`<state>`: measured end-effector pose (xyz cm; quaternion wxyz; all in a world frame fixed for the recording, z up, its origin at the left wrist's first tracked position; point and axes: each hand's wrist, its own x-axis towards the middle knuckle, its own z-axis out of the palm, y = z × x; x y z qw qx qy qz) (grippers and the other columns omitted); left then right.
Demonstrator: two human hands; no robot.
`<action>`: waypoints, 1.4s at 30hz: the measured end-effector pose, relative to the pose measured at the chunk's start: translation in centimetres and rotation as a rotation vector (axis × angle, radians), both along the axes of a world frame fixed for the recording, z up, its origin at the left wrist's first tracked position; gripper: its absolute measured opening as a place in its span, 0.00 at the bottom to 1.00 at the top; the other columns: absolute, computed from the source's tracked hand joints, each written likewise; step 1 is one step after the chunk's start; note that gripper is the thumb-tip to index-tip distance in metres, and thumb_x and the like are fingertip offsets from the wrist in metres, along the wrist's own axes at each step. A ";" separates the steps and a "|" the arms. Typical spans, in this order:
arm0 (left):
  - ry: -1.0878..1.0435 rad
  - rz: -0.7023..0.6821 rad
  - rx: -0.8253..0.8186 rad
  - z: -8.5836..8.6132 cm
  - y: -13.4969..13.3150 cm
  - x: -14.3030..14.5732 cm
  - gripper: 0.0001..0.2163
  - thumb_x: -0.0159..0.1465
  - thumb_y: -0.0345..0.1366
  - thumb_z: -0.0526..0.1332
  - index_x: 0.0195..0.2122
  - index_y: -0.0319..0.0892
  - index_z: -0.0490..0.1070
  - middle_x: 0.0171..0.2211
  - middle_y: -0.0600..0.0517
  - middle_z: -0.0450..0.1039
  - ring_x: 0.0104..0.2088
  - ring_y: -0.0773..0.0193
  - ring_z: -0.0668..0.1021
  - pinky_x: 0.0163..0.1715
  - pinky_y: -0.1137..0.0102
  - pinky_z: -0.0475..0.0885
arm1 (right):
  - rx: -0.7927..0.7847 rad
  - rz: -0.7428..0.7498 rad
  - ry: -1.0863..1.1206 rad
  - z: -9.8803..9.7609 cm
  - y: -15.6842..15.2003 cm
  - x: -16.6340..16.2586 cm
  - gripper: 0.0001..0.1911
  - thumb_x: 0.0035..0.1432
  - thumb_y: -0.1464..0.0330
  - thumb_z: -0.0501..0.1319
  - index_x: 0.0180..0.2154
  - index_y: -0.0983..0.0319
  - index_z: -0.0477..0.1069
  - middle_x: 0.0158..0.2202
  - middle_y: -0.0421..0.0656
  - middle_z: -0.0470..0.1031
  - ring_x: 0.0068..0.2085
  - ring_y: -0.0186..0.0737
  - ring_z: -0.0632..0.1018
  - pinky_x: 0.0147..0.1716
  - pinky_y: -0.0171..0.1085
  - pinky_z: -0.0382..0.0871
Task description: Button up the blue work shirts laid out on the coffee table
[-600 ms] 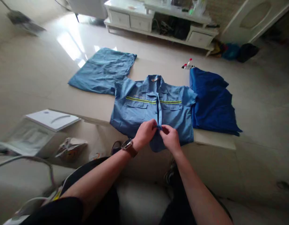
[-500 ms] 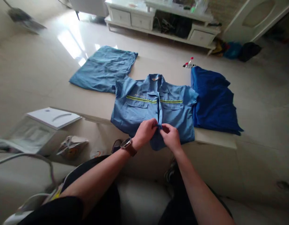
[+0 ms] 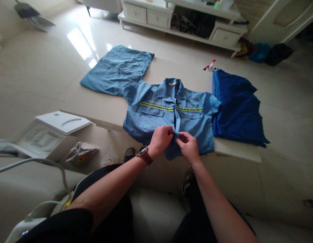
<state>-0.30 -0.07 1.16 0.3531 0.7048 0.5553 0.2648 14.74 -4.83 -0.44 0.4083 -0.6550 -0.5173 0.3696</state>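
Observation:
A light blue short-sleeved work shirt [image 3: 152, 118] with yellow-green stripes lies face up on the low table, collar pointing away from me. My left hand [image 3: 162, 137], with a watch on its wrist, is closed on one front edge near the hem. Opposite it, my right hand [image 3: 188, 144] pinches the button placket between thumb and fingers. The shirt front is parted in a narrow gap above my hands. Whatever small part lies between my fingertips is hidden.
Light blue folded cloth [image 3: 118, 69] lies at the table's far left, dark blue folded clothing [image 3: 237, 108] at its right. Beside that is a small red-tipped item [image 3: 211, 67]. A white box [image 3: 64, 122] stands left of the table [image 3: 105, 113]. A white TV cabinet [image 3: 156, 20] stands beyond.
The whole view has shifted slightly, so things sit a little farther right. My hands stay at the shirt's front opening, and my left fingers have moved slightly on the edge.

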 end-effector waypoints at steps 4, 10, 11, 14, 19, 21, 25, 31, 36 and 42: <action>-0.002 0.006 0.016 -0.3 -0.1 0.0 0.09 0.59 0.26 0.62 0.32 0.42 0.82 0.29 0.50 0.82 0.31 0.62 0.79 0.34 0.70 0.70 | 0.009 -0.004 -0.010 -0.1 -0.1 -0.1 0.14 0.53 0.61 0.66 0.39 0.61 0.79 0.34 0.45 0.80 0.32 0.42 0.77 0.34 0.40 0.72; -0.071 0.034 -0.006 -0.6 -0.1 0.2 0.09 0.58 0.25 0.62 0.32 0.40 0.83 0.28 0.50 0.82 0.30 0.64 0.80 0.32 0.71 0.68 | 0.068 -0.008 -0.015 0.0 0.1 0.0 0.15 0.61 0.58 0.59 0.37 0.61 0.79 0.39 0.48 0.81 0.37 0.45 0.79 0.38 0.41 0.73; -0.090 0.038 -0.020 -0.5 -0.1 0.3 0.09 0.58 0.25 0.62 0.31 0.40 0.83 0.28 0.50 0.82 0.30 0.64 0.80 0.32 0.71 0.68 | 0.068 0.000 -0.015 0.0 0.1 0.1 0.15 0.62 0.59 0.58 0.37 0.60 0.79 0.39 0.47 0.81 0.38 0.45 0.79 0.39 0.41 0.73; -0.154 0.039 -0.064 -0.3 -0.2 0.4 0.09 0.58 0.24 0.62 0.32 0.39 0.83 0.28 0.50 0.82 0.29 0.65 0.80 0.31 0.73 0.68 | 0.060 0.011 -0.025 -0.2 0.2 0.3 0.12 0.59 0.63 0.59 0.38 0.60 0.78 0.38 0.46 0.81 0.37 0.45 0.79 0.38 0.41 0.73; -0.221 0.014 -0.111 0.6 -0.7 0.7 0.05 0.59 0.30 0.66 0.30 0.38 0.82 0.27 0.49 0.82 0.29 0.66 0.80 0.30 0.73 0.69 | 0.066 0.001 -0.094 0.1 0.2 0.3 0.08 0.56 0.64 0.61 0.36 0.60 0.76 0.35 0.45 0.79 0.34 0.44 0.78 0.36 0.40 0.71; -0.274 0.020 -0.145 0.6 -0.8 0.7 0.05 0.60 0.33 0.67 0.30 0.38 0.81 0.28 0.49 0.82 0.29 0.65 0.80 0.30 0.74 0.69 | 0.082 -0.004 -0.124 0.3 0.2 0.2 0.07 0.57 0.64 0.61 0.35 0.60 0.75 0.34 0.44 0.79 0.32 0.42 0.77 0.34 0.39 0.71; -0.380 0.048 -0.209 -0.3 -0.6 0.9 0.05 0.60 0.34 0.68 0.30 0.38 0.80 0.29 0.49 0.81 0.30 0.66 0.79 0.29 0.75 0.70 | 0.140 0.009 -0.184 0.6 0.3 0.1 0.05 0.58 0.65 0.61 0.34 0.59 0.74 0.34 0.43 0.77 0.32 0.41 0.76 0.34 0.38 0.70; -0.477 0.127 -0.280 -1.5 -0.5 1.3 0.02 0.58 0.28 0.64 0.32 0.38 0.76 0.28 0.52 0.78 0.29 0.68 0.77 0.28 0.77 0.68 | 0.145 0.035 -0.212 0.7 0.4 0.1 0.05 0.60 0.65 0.62 0.34 0.59 0.73 0.35 0.44 0.76 0.33 0.41 0.75 0.35 0.39 0.70; -0.585 0.167 -0.337 -1.5 -0.8 1.4 0.11 0.56 0.25 0.61 0.40 0.41 0.70 0.22 0.60 0.71 0.21 0.73 0.70 0.22 0.78 0.60 | 0.148 0.050 -0.205 0.8 0.3 0.0 0.05 0.61 0.64 0.62 0.34 0.58 0.73 0.35 0.44 0.74 0.34 0.42 0.75 0.36 0.39 0.71; -0.683 0.185 -0.422 -1.6 -0.7 1.6 0.12 0.53 0.26 0.63 0.38 0.42 0.67 0.22 0.60 0.71 0.21 0.73 0.69 0.22 0.77 0.59 | 0.164 0.043 -0.226 1.2 0.3 0.0 0.06 0.62 0.65 0.60 0.32 0.58 0.72 0.34 0.43 0.73 0.35 0.42 0.75 0.37 0.39 0.70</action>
